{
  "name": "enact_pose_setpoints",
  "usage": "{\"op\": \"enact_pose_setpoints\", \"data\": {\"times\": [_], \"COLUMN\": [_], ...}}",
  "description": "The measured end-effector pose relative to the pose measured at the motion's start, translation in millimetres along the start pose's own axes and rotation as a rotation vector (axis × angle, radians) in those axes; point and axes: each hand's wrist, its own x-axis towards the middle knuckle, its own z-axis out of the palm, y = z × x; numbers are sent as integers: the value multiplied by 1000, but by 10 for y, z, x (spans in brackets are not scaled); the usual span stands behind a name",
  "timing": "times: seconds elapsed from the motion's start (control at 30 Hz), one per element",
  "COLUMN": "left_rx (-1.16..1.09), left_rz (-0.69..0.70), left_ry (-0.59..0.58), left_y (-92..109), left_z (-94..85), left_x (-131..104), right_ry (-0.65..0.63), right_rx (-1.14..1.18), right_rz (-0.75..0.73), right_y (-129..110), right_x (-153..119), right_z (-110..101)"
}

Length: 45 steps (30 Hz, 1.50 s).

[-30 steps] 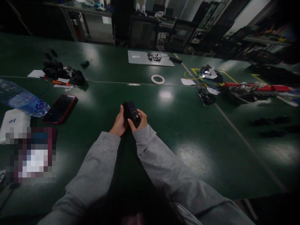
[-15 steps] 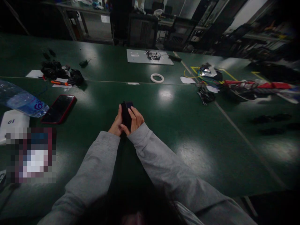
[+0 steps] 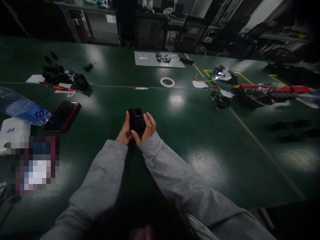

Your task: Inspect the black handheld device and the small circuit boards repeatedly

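Note:
A small black handheld device (image 3: 136, 116) with a little screen near its top sits between my hands, over the green table (image 3: 180, 140). My left hand (image 3: 124, 131) is closed round its left side, the thumb along the edge and the other fingers mostly hidden beneath. At the lower right, my right hand (image 3: 148, 126) grips it with curled fingers on the right edge and the thumb near the bottom. What the screen displays is too small to read.
To the left lie a red-edged phone (image 3: 62, 116), a plastic bottle (image 3: 26, 108), a white box (image 3: 15, 131) and an orange screwdriver (image 3: 62, 88). Farther off are a white ring (image 3: 167, 82), a grey board (image 3: 146, 60) and, at right, tangled wires (image 3: 220, 78).
My right hand's fingers have shifted right, off the device's face, so its small screen and front now show. My left hand keeps its hold.

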Motion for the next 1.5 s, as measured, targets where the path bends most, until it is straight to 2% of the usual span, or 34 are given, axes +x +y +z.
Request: {"op": "enact_pose_setpoints", "data": {"times": [0.13, 0.33, 0.43, 0.53, 0.67, 0.77, 0.87, 0.97, 1.03, 1.27, 1.4, 1.5], "left_rx": [71, -3, -49, -137, -288, -331, -341, -329, -309, -240, -233, -210], "left_rz": [29, 55, 66, 111, 173, 159, 145, 139, 147, 178, 183, 181], "left_ry": [62, 51, 21, 5, -26, -57, -78, -99, -108, -91, -73, -54], "left_y": [-4, -47, -51, -27, 32, 64, 72, 68, 64, 51, 49, 47], "left_z": [11, -16, -27, -49, -108, -142, -153, -160, -165, -163, -165, -173], "left_x": [-6, 45, 53, 71, 105, 107, 103, 108, 111, 106, 113, 123], "right_ry": [-47, -47, 12, 122, 227, 176, 28, -134, -189, -226, -86, -4], "right_rx": [57, 78, 48, -24, -129, -171, -212, -233, -212, -138, -40, 131], "right_rz": [44, 88, 58, 9, 28, 126, 186, 197, 206, 250, 258, 398], "right_y": [80, 94, 41, 56, 275, 506, 659, 694, 671, 598, 661, 689], "right_x": [-22, -37, 3, 58, 111, 100, 53, 11, -1, -7, 8, 33], "right_z": [71, 115, 19, -113, -179, -104, 0, 59, 65, 52, 42, 34]}}
